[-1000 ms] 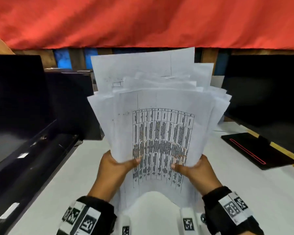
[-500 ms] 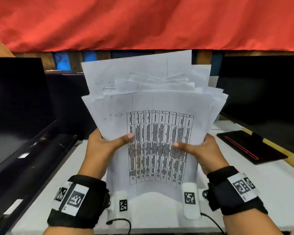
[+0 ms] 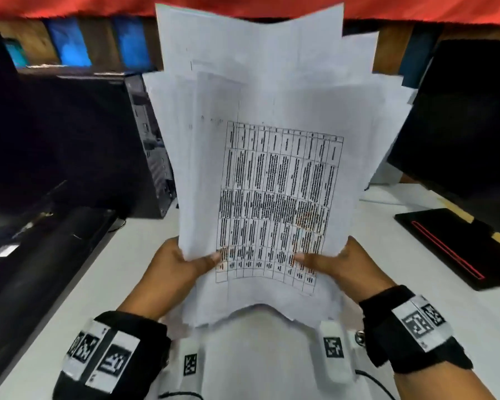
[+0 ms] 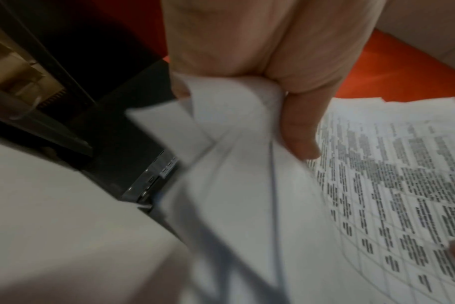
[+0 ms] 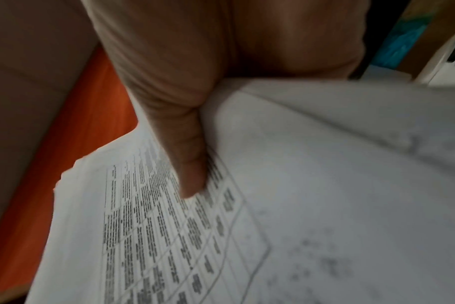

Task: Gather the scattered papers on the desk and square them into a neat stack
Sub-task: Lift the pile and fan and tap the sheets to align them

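Papers [image 3: 274,157] gathered, held upright above the white surface [image 3: 433,307], printed table facing the wearer. Left hand [image 3: 173,267] and right hand [image 3: 344,264] each pinch a lower side edge, thumbs on the front sheet, fingers hidden behind. Top edges ragged and stepped; sheets fan out at both sides; bottom edge bows.

Step in hand, as judged: squaring. To do it well: loosen both grips slightly so sheets can slip, tap the bottom edge on the surface, then turn and tap a long side. Too tight a pinch likely keeps the stagger.
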A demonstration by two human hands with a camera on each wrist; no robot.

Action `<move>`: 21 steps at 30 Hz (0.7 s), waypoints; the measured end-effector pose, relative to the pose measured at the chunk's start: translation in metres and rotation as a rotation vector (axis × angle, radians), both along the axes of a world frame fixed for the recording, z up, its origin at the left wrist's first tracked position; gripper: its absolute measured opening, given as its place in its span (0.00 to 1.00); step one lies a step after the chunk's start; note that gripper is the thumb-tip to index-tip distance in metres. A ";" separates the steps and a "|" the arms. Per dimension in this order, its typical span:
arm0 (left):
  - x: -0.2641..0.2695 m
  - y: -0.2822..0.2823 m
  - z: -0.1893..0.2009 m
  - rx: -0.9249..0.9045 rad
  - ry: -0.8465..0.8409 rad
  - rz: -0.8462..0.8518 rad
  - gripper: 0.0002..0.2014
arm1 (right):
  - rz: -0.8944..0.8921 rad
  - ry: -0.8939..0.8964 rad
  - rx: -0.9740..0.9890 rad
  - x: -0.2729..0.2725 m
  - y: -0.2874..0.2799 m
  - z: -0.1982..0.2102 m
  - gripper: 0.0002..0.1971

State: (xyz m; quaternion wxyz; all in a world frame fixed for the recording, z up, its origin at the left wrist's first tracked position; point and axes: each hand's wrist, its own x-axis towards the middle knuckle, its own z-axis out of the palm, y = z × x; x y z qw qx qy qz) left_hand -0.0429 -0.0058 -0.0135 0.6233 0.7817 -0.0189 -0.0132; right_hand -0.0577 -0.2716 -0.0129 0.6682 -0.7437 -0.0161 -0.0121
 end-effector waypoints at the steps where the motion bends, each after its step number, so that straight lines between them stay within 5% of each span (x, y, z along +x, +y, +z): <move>1: 0.008 -0.001 0.011 -0.015 -0.001 0.001 0.06 | 0.004 -0.011 0.035 0.006 -0.003 0.010 0.14; 4: 0.030 0.002 0.043 -0.102 0.041 -0.043 0.10 | 0.088 0.037 0.157 0.024 -0.018 0.034 0.17; 9: 0.046 -0.002 0.088 -0.252 0.151 -0.115 0.13 | 0.244 0.275 0.299 0.026 -0.031 0.055 0.44; 15: 0.042 0.022 0.121 -0.394 0.446 -0.310 0.40 | 0.087 0.268 0.386 0.026 -0.032 0.107 0.30; 18: 0.026 0.017 0.124 -0.256 0.588 -0.477 0.24 | 0.017 0.218 0.285 0.028 -0.034 0.121 0.23; 21: 0.028 0.006 0.112 -0.084 0.396 -0.293 0.17 | -0.062 0.170 0.173 0.033 -0.032 0.125 0.21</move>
